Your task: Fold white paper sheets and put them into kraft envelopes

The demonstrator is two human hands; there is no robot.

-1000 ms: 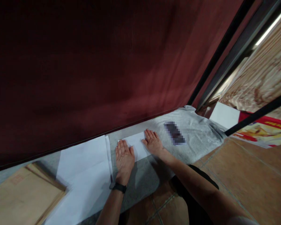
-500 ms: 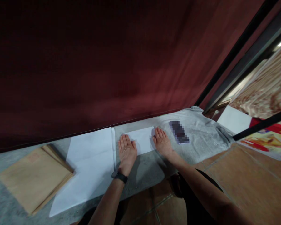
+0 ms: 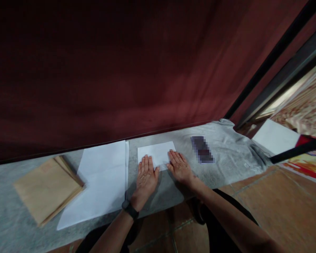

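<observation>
A small folded white paper (image 3: 156, 153) lies on a grey cloth (image 3: 226, 154) spread along the floor below a dark red curtain. My left hand (image 3: 145, 178) rests flat with fingers together, its fingertips on the paper's near left edge; a black band sits on that wrist. My right hand (image 3: 179, 167) lies flat with fingers slightly spread, touching the paper's near right corner. Neither hand holds anything.
A stack of larger white sheets (image 3: 100, 181) lies left of my hands, and a pile of brown envelopes (image 3: 46, 188) further left. A blurred dark object (image 3: 202, 149) sits on the cloth to the right. Terracotta floor tiles (image 3: 279, 207) and a black bar (image 3: 297, 149) are at right.
Both hands have slid toward me, from the sides of the folded paper to its near edge. The view has swung left, showing more of the envelopes.
</observation>
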